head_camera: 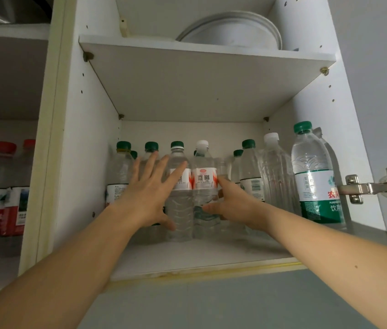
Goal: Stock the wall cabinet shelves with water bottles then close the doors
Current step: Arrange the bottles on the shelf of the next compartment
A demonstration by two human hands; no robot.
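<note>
The white wall cabinet [92, 129] stands open, and its lower shelf [187, 257] holds several clear water bottles with green or white caps. My left hand [147, 193] reaches in with fingers spread straight, touching a green-capped bottle [179, 191] with a red-and-white label. My right hand [233, 200] curls its thumb and fingers round the white-capped bottle [204, 184] beside it. Both bottles stand upright at the front middle. A taller green-labelled bottle [313, 176] stands at the shelf's right front.
A white plate [235, 29] lies on the upper shelf [199, 53]. A metal door hinge [377, 186] sticks out at the right edge. The neighbouring compartment on the left holds red-capped bottles [0, 186]. The front strip of the lower shelf is bare.
</note>
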